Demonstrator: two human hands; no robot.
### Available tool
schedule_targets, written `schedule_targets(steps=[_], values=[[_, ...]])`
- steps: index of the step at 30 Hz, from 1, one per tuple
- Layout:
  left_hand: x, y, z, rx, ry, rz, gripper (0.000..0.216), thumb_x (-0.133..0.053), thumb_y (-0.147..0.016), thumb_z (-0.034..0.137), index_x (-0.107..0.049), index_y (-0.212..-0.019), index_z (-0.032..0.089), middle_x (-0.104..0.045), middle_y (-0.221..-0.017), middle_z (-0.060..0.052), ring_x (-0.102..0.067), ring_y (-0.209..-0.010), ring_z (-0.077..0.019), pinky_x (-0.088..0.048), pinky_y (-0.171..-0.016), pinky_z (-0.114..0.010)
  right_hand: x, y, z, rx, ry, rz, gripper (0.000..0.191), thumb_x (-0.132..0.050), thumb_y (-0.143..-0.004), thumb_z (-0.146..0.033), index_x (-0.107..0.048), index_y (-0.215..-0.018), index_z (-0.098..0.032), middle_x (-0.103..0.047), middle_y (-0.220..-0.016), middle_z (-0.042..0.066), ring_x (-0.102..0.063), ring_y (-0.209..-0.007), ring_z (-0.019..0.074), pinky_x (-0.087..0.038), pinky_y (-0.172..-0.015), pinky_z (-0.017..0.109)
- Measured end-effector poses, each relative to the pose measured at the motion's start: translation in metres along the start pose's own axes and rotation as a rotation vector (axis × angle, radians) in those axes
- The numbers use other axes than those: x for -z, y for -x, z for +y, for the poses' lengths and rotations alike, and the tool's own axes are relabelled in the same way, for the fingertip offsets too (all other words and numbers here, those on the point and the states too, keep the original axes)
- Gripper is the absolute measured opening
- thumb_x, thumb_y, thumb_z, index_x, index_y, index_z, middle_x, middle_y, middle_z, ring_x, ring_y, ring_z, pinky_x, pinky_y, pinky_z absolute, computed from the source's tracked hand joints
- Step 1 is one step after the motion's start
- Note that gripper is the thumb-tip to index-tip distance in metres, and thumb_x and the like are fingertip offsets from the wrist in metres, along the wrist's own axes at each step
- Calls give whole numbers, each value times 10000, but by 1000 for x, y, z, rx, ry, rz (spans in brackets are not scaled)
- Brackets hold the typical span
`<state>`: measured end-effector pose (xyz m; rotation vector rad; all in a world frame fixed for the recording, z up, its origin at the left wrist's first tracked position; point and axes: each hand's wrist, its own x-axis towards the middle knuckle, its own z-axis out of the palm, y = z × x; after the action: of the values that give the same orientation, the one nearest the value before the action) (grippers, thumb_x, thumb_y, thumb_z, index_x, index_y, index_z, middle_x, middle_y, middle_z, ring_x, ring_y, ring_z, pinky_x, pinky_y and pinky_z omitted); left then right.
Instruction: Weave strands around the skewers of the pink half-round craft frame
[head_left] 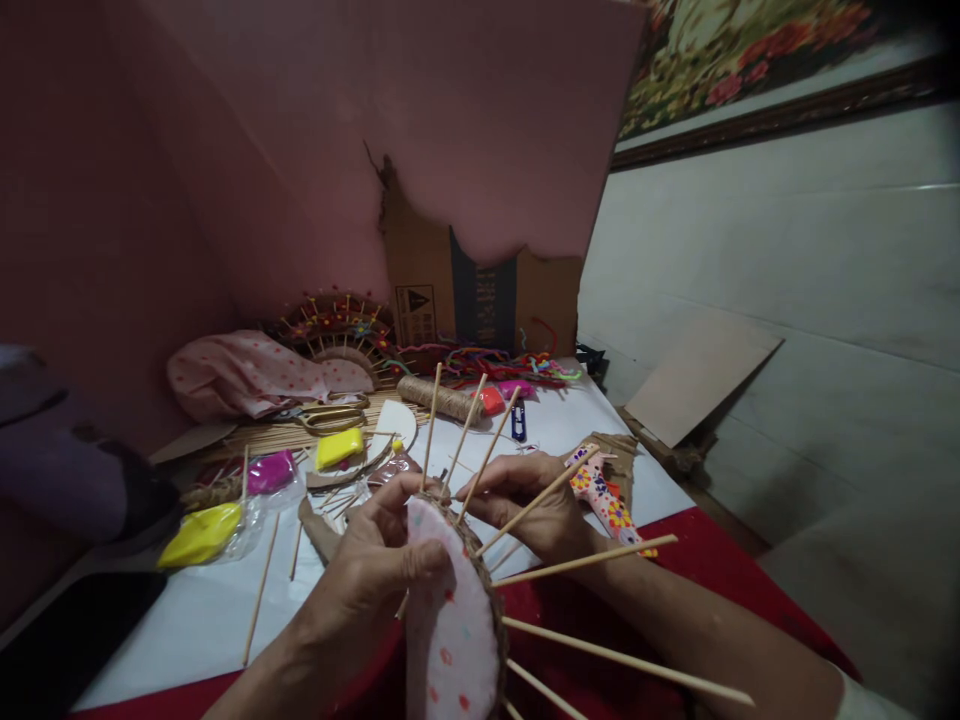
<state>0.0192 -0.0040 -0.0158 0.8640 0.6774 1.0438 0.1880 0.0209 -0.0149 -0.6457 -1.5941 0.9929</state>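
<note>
My left hand (pixel 360 570) grips a half-round piece (pixel 454 630) covered in pale cloth with red dots, thumb on its face. Brown twine edges its curved rim, and several thin wooden sticks (pixel 585 560) fan out from that rim. Behind the upper sticks, my right hand (pixel 536 505) has its fingertips pinched together close to the rim. Whatever lies between those fingertips is too small to make out. To the right of this hand lies a flower-patterned piece (pixel 604 495) on torn cardboard.
On the white-covered table stand a twine spool (pixel 442 400), scissors (pixel 322 412), a blue cutter (pixel 518 420), yellow clay packs (pixel 201 533) and loose sticks (pixel 261 590). Dotted cloth (pixel 232 375) and a finished-looking stick fan (pixel 345 335) lie at the back, before a torn cardboard box (pixel 420 260).
</note>
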Motion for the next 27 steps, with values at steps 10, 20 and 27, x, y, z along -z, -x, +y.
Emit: schedule_targets(steps=[10,20,27], values=[[7,-3,-2,-3,1,-69,393,-782,-567,183,-548,-881,202,-654,-653,4,-600,-535,-127,-475,-515,-233,-3,2,9,87,-40,7,78,-690,-690,-204,-700,-698,-127,-656,-595,31,-548,-497,95,-434,-462,190],[6,-4,-5,-14,33,-3,408,-803,-525,184,-555,-847,209,-636,-637,26,-592,-521,-112,-470,-494,-210,-1,1,10,164,-53,-32,40,-674,-697,-128,-712,-711,-133,-688,-643,51,-604,-535,111,-483,-498,187],[7,-5,-3,-24,5,8,422,-799,-531,185,-553,-874,205,-649,-669,18,-593,-554,-117,-476,-529,-226,2,5,5,203,96,-63,69,-632,-739,-152,-694,-741,-121,-682,-611,50,-564,-478,97,-442,-442,187]])
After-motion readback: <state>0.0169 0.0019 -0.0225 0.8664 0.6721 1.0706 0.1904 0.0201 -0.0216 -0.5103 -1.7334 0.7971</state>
